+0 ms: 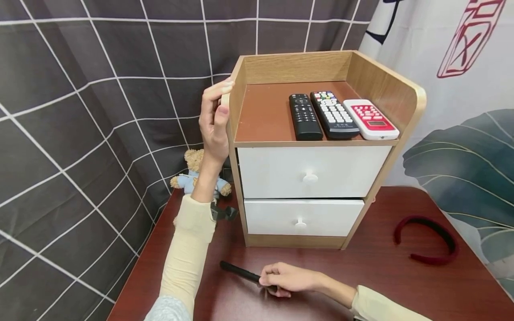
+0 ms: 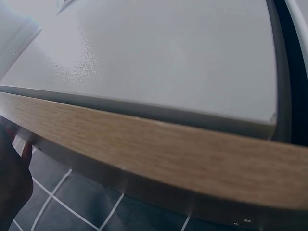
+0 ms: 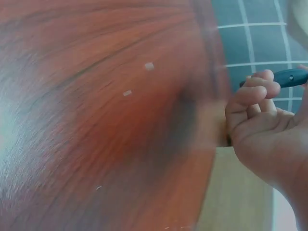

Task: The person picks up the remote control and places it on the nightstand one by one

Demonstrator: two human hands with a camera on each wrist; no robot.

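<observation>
A small wooden cabinet stands on the table, with two white drawers, the upper drawer and the lower drawer. My left hand grips the top of its left side panel, thumb at the front edge. Over the tabletop in front of the cabinet, my right hand holds a slim black stick-shaped object by one end. In the right wrist view the fingers curl round this dark object; its exact kind is not clear.
On the cabinet top lie a black remote, a remote with white buttons and a red-and-white remote. A teddy bear sits behind the left arm. A dark red headband lies at right on the table.
</observation>
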